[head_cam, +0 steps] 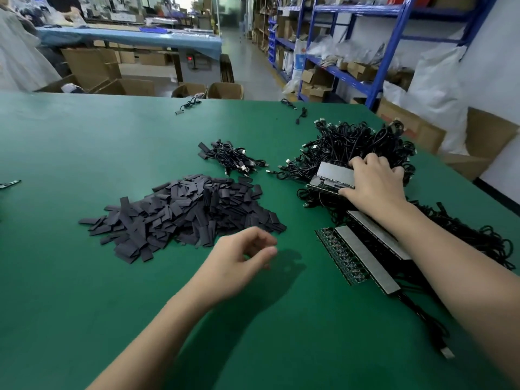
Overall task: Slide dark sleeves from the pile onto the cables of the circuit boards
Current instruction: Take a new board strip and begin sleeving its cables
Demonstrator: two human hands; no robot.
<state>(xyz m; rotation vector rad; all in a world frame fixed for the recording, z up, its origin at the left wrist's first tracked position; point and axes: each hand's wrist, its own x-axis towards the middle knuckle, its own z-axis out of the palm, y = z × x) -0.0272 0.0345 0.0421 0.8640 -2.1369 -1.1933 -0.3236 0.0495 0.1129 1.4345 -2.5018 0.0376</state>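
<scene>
- Head view, just the one camera. The green table [84, 277] takes up most of it.
- The pile of dark sleeves [183, 215] sits mid-table, flat little black strips heaped up loose, a few spilling off its left edge.
- The left hand [242, 254] hovers just off the near right corner of that pile. Its fingers are loosely curled with the thumb near the forefinger, and I can't see anything in it. The tips are a bit blurred.
- The right hand [374, 181] is further out on the right, gripping a stack of circuit boards [333, 175]. Its thumb is on the near edge and its fingers wrap over the far edge.
- That stack rests against a big tangle of black cables [363, 144], which spreads out behind the hand and past it.
- Closer in, under the right forearm, two more rows of boards [363, 257] lie flat on the table, their cables trailing off to the right.
- One USB plug [447, 353] lies by itself near the bottom right.
- Behind the sleeve pile there's a small bundle of cables [233, 160], apart from the big tangle.
- A few stray leads [188, 104] lie at the far edge of the table.
- In the background are blue shelving [365, 38] full of cardboard boxes on the right and a blue-covered bench [126, 35] at the back left.
</scene>
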